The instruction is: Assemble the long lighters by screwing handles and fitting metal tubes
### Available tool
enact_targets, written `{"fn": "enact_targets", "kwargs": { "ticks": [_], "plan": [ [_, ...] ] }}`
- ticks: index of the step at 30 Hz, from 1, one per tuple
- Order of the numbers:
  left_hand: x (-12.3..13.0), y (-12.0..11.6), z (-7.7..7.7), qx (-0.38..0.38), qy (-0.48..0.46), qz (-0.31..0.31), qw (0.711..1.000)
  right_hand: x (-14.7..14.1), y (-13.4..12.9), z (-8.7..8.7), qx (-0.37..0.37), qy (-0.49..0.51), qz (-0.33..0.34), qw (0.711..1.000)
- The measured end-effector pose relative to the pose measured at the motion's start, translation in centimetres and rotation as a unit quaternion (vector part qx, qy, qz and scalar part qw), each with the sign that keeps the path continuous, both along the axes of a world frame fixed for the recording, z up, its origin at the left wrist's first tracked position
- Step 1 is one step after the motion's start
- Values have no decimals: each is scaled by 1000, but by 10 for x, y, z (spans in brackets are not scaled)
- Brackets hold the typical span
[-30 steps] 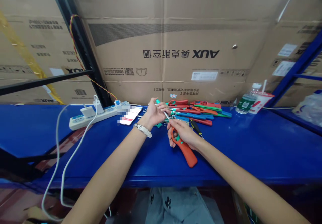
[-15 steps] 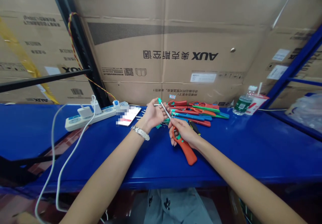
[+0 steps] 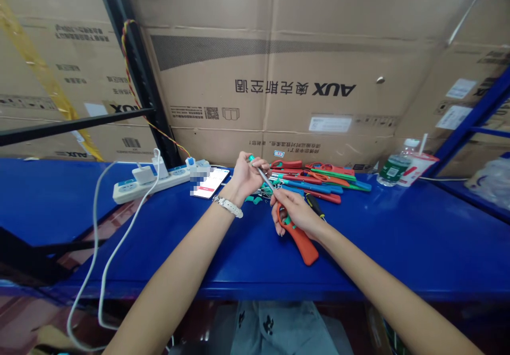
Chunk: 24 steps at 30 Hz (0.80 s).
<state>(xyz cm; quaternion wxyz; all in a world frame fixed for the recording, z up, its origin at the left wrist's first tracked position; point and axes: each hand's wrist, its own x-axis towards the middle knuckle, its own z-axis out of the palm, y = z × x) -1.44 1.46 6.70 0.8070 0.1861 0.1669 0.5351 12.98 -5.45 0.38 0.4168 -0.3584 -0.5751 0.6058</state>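
My right hand (image 3: 294,210) is closed round the silver rod of an orange lighter (image 3: 305,246), whose handle points down toward me. At the rod's far end, my left hand (image 3: 247,174) has its fingers curled round the tip, where a small green piece (image 3: 251,158) shows. Behind my hands lies a pile of long lighters, with red, blue (image 3: 324,188), green and orange handles. A black and yellow screwdriver (image 3: 314,205) rests just right of my right hand. Small green bits (image 3: 253,200) lie below my left hand.
A phone (image 3: 211,182) and a white power strip (image 3: 131,189) with cables sit on the left of the blue table (image 3: 358,248). At the right stand a water bottle (image 3: 394,169) and a cup with a straw (image 3: 418,168). Cardboard (image 3: 223,52) rises behind.
The view has shifted slightly, so the scene sits further right. My left fingers have curled in from a more open palm onto the rod's tip. My right hand keeps its hold.
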Motion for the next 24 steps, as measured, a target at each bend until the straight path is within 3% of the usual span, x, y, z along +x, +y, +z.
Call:
{"fn": "enact_targets", "kwargs": {
  "ticks": [8,13,18,21,23,24],
  "plan": [
    [12,5,2,6,41,77,996,4,6,5,-17,8,-3,1000],
    [23,10,1,50,74,135,987,2,4,7,-1,9,-18,1000],
    [-10,32,7,64,31,273,959,13,0,6,-59,25,4,998],
    [-35,38,-2,117,148,254,949,22,4,10,-66,69,-57,994],
    [-40,36,-14,185,316,195,910,26,7,13,-64,77,-98,990],
    [-39,33,-20,197,344,168,902,28,9,15,-67,73,-107,989]
  ]
}}
